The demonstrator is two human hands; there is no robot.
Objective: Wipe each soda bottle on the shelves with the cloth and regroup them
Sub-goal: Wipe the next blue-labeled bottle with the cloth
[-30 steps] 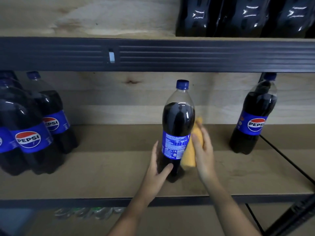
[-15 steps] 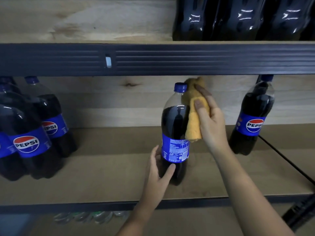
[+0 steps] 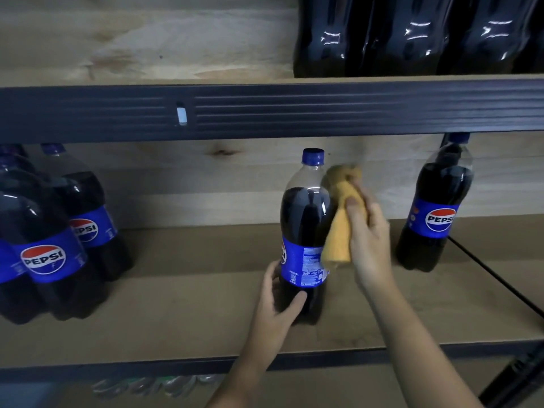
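Gripping the lower body of the centre bottle (image 3: 304, 231), the left hand (image 3: 278, 301) has its thumb across the front just under the label and its fingers wrapped round the far side. Right hand (image 3: 368, 231) holds a bunched yellow cloth (image 3: 341, 219), thumb on top, pressing it to the bottle's right shoulder; a loose tail of cloth hangs down to label height.

Bottle: clear plastic, dark cola up to the shoulder, empty neck above, blue cap, blue wrap label turned so the small print faces out (only a sliver of the logo shows at the left edge). Stands upright, long axis vertical, cap up, base on the middle shelf (image 3: 176, 319) near its front edge, roughly mid-width.

Outward: a cluster of the same bottles (image 3: 56, 245) at the left, logos facing out, partly cut by the frame edge. One lone bottle (image 3: 435, 213) at the right, well apart, its cap half tucked behind the dark shelf rail (image 3: 323, 110). Upper shelf holds a row of dark bottle bases (image 3: 412, 39), tops out of frame.

Hard to read: right-hand fingers behind the cloth are blurred; something pale and shiny below the shelf front (image 3: 153, 387) cannot be made out.
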